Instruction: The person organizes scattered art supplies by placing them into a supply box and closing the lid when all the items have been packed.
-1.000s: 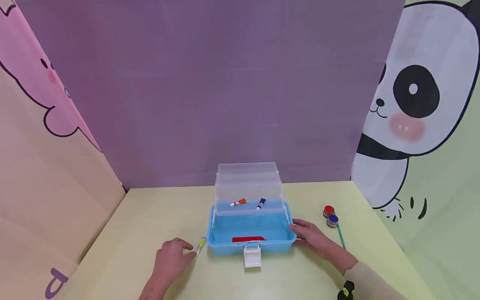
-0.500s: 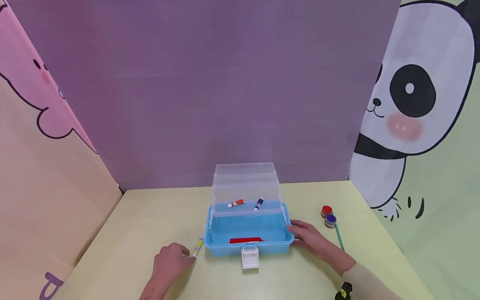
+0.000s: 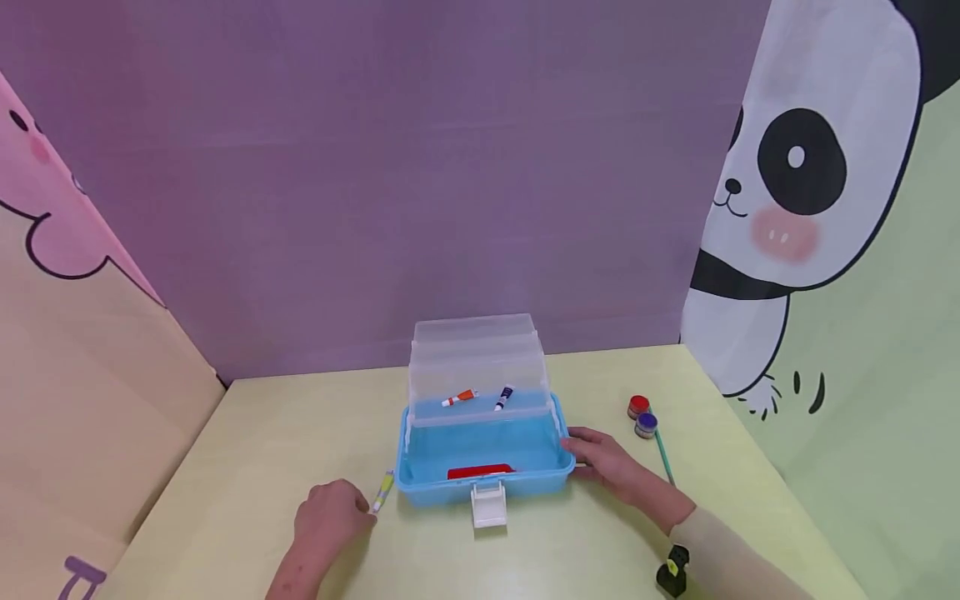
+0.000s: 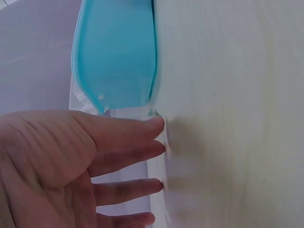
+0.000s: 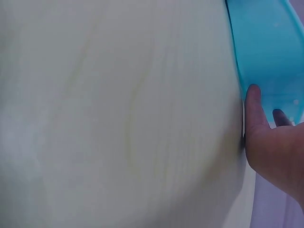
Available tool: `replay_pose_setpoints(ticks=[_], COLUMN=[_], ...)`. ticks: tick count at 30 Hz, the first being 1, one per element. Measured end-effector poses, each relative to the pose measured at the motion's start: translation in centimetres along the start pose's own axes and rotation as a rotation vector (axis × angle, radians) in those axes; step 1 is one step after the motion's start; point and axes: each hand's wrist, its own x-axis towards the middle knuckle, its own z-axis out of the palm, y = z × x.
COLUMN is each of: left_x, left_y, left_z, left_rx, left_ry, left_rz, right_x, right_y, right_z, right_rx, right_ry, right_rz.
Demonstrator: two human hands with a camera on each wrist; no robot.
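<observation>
A light-blue plastic box (image 3: pixel 480 490) stands on the table, its clear lid (image 3: pixel 476 350) raised at the back. My left hand (image 3: pixel 327 521) is at its left, pinching the white lower end of a yellow-green paint tube (image 3: pixel 384 490) that leans by the box corner. In the left wrist view, the thumb hides most of the tube and the other fingers reach out fairly straight. My right hand (image 3: pixel 609 465) rests against the box's right side, a fingertip at the rim; in the right wrist view, straight fingers (image 5: pixel 255 102) lie along the blue wall.
An orange-and-white tube (image 3: pixel 459 398) and a dark-blue tube (image 3: pixel 504 398) show through the lid. A red piece (image 3: pixel 480 472) lies inside, above the white latch (image 3: pixel 489 506). To the right stand a red-lidded jar (image 3: pixel 638 407), a blue-lidded jar (image 3: pixel 646 425) and a green stick (image 3: pixel 663 457).
The head view has shifted, so the scene sits further left. My left hand has sunk slightly lower at the paint tube's end. The right hand stays at the box.
</observation>
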Motion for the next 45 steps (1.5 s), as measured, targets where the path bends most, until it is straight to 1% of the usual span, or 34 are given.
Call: replay_pose_setpoints(ticks=[2, 5, 8, 11, 13, 17, 19, 23, 26, 30, 34, 37, 40, 45], left_x=[0.2, 0.3, 0.3, 0.2, 0.2, 0.2, 0.0, -0.5, -0.7, -0.4, 0.2, 0.4, 0.6, 1.0], left_y=[-0.2, -0.2, 0.1, 0.3, 0.3, 0.0, -0.2, -0.5, -0.5, 0.1, 1.3, 2.0, 2.3, 2.1], left_z=[-0.3, -0.5, -0.3, 0.2, 0.4, 0.4, 0.2, -0.2, -0.5, -0.3, 0.1, 0.3, 0.4, 0.4], left_rx=[0.033, 0.059, 0.05, 0.03, 0.027, 0.049, 0.065, 0.072, 0.038, -0.001, -0.001, 0.004, 0.022, 0.073], left_ry=[-0.005, -0.014, -0.031, -0.032, -0.021, 0.031, 0.034, -0.009, -0.032, -0.036, -0.011, -0.006, -0.007, 0.046], left_rz=[0.015, 0.007, -0.005, -0.004, 0.004, 0.024, 0.027, 0.017, 0.008, 0.0, 0.008, 0.013, 0.011, 0.03], right_x=[0.1, 0.2, 0.0, 0.0, 0.0, 0.2, 0.1, 0.1, 0.3, 0.3, 0.1, -0.1, -0.2, 0.1], right_y=[0.1, 0.4, 0.7, 0.7, 0.5, 0.2, 0.3, 0.6, 0.3, 0.2, 0.3, 0.3, 0.3, 0.2], right_z=[0.0, 0.0, -0.2, -0.3, -0.3, 0.0, 0.1, 0.3, 0.3, -0.1, -0.6, -0.9, -0.6, 0.1], right_rx=[0.002, 0.006, 0.003, -0.007, -0.014, -0.019, -0.019, -0.009, -0.011, -0.015, -0.009, -0.014, -0.023, -0.018], right_ry=[0.012, 0.013, 0.006, 0.006, 0.01, 0.012, 0.016, 0.027, 0.045, 0.061, 0.075, 0.076, 0.057, 0.054], right_rz=[-0.016, -0.025, -0.02, -0.006, -0.008, -0.014, -0.003, 0.006, -0.002, 0.008, 0.006, -0.002, -0.007, -0.006])
